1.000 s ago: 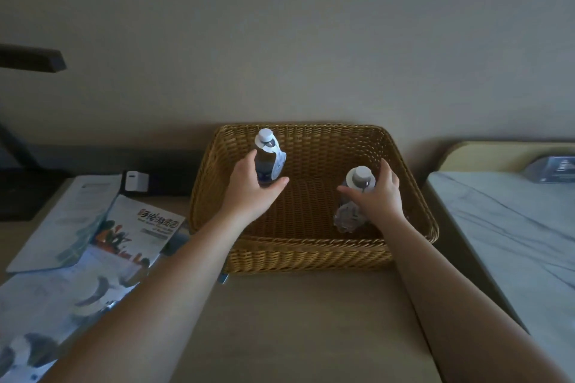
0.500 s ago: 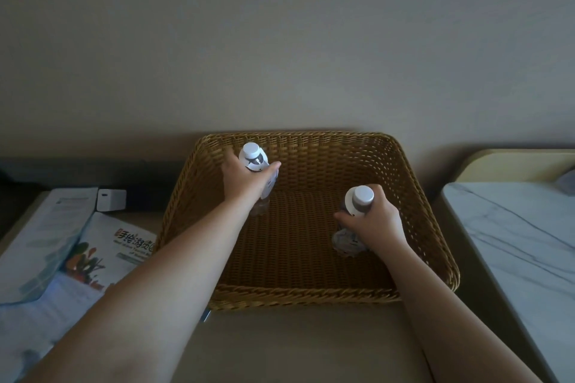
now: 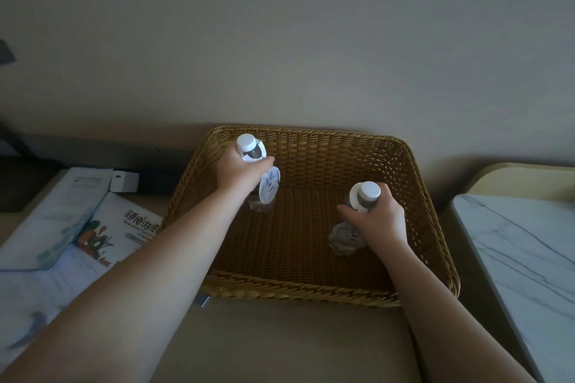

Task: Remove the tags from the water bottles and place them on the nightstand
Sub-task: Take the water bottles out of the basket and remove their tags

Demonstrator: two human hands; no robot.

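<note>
Two clear water bottles with white caps stand upright inside a wicker basket point(image 3: 420, 190). My left hand point(image 3: 238, 169) is wrapped around the left bottle point(image 3: 247, 146) just under its cap; a white paper tag point(image 3: 269, 186) hangs from its neck below my thumb. My right hand point(image 3: 381, 219) grips the right bottle point(image 3: 365, 196) near the neck, and its tag point(image 3: 343, 235) hangs at the bottle's lower left. A marble-topped nightstand point(image 3: 529, 246) sits at the right.
Brochures and a magazine point(image 3: 118, 227) lie on the beige surface left of the basket, beside a small white charger point(image 3: 124, 182). A plain wall rises right behind the basket. A beige counter point(image 3: 280, 342) stretches in front of the basket.
Both hands went from reaching toward the bottles to closing around their necks. The view tilted down and closer to the basket.
</note>
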